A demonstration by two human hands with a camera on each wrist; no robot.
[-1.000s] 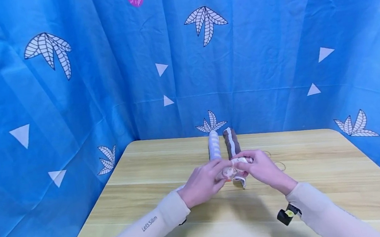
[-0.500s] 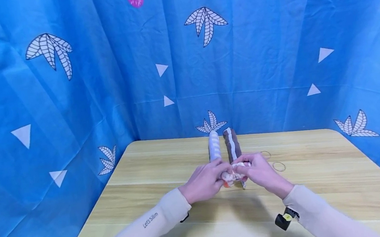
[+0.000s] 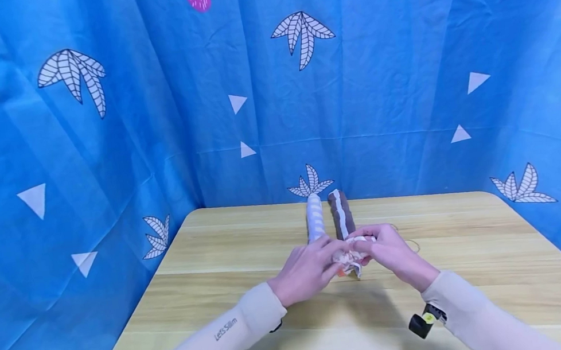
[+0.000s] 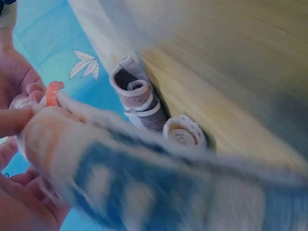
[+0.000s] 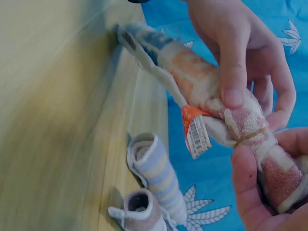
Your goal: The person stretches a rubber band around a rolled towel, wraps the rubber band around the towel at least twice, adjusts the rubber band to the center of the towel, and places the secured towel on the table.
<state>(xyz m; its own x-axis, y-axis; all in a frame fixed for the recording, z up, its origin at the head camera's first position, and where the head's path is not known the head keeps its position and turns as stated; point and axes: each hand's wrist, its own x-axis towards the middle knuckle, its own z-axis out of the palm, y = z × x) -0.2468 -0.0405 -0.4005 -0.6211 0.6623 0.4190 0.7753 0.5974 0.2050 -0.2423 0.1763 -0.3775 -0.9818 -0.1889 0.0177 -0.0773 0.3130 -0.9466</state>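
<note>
Both hands hold a rolled towel (image 5: 192, 72), patterned in blue, white, orange and pink, above the table. A thin rubber band (image 5: 252, 136) circles the roll near its pink end. My left hand (image 3: 308, 270) grips the roll on the orange-and-white side of the band, thumb on top and fingers behind. My right hand (image 3: 394, 253) pinches the roll at the band and the pink end. From the towel hangs an orange tag with a barcode (image 5: 196, 132). In the left wrist view, the blue-and-white part of the towel fills the foreground, blurred.
Beyond the hands, a pale striped rolled towel (image 3: 315, 217) and a brown rolled towel with a white stripe (image 3: 341, 214) lie side by side on the wooden table (image 3: 236, 243). Another rubber band (image 3: 414, 244) lies right of them, partly covered. A blue curtain (image 3: 379, 83) surrounds the table.
Both hands stay on the rolled towel and have shifted slightly to the right since half a second ago. The right hand again partly covers the rubber bands on the table.
</note>
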